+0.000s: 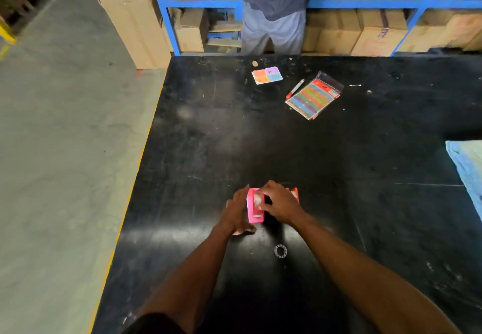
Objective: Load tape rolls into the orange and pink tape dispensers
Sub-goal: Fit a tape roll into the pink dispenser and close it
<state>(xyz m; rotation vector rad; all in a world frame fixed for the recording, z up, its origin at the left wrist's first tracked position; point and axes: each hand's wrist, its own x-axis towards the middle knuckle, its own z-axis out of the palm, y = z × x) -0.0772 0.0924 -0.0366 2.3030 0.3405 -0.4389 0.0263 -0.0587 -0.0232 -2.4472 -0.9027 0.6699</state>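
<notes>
My right hand (pixel 280 204) pinches a tape roll (pixel 257 200) into the pink dispenser (pixel 256 215), left hand (pixel 238 212) flat against it; orange dispenser (pixel 294 193) behind that grip, load hidden.

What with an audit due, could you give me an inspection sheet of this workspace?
surface: black table, scuffed, yellow-edged.
job's things: pink dispenser between the hands, clear roll in its top; orange dispenser mostly hidden behind the right hand; spare roll flat nearby.
clutter: pen, label packet, coloured card, blue cloth.
hands: left hand flat against pink dispenser's side; right hand curled on clear roll.
cables: nothing seen.
surroundings: cardboard boxes, blue rack, a person standing, concrete floor.
</notes>
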